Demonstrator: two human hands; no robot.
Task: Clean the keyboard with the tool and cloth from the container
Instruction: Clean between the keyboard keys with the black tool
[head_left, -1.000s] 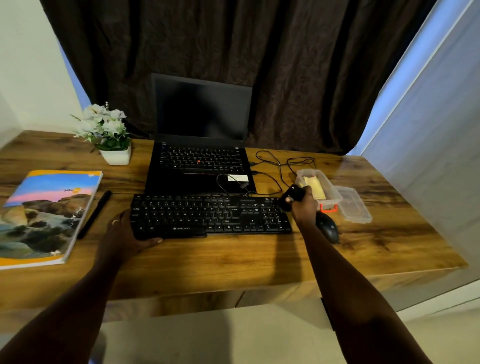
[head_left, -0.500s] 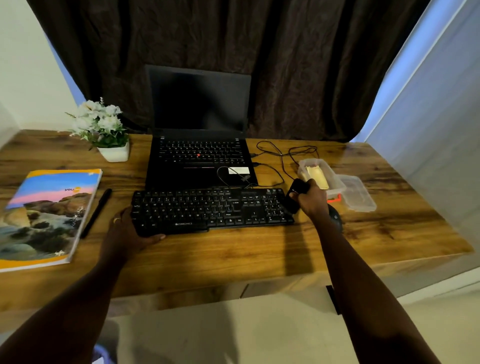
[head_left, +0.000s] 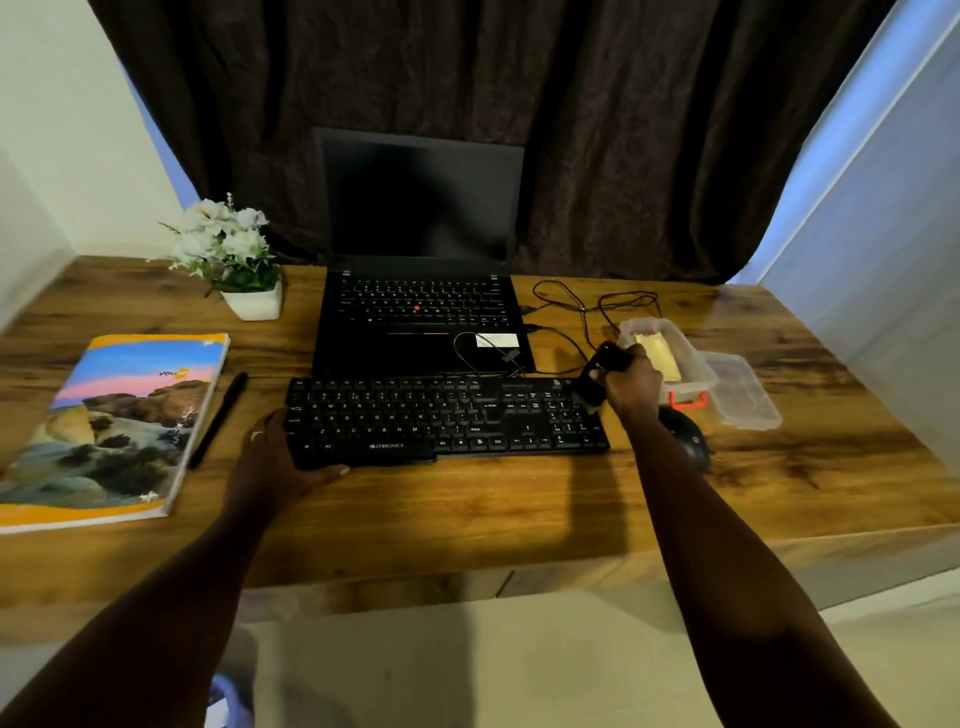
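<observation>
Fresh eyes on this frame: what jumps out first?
The black external keyboard at the desk's centre: the left hand grips its near-left corner, while the right hand holds a black cleaning tool over its right end. Behind it stands an open black laptop, its screen dark. Right of the keyboard, a clear plastic container holds a yellow cloth.

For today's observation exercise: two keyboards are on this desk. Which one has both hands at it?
The separate black keyboard nearest the person: the left hand grips its left end, the right hand holds a black tool over its right end. The laptop keyboard behind it is untouched.
</observation>
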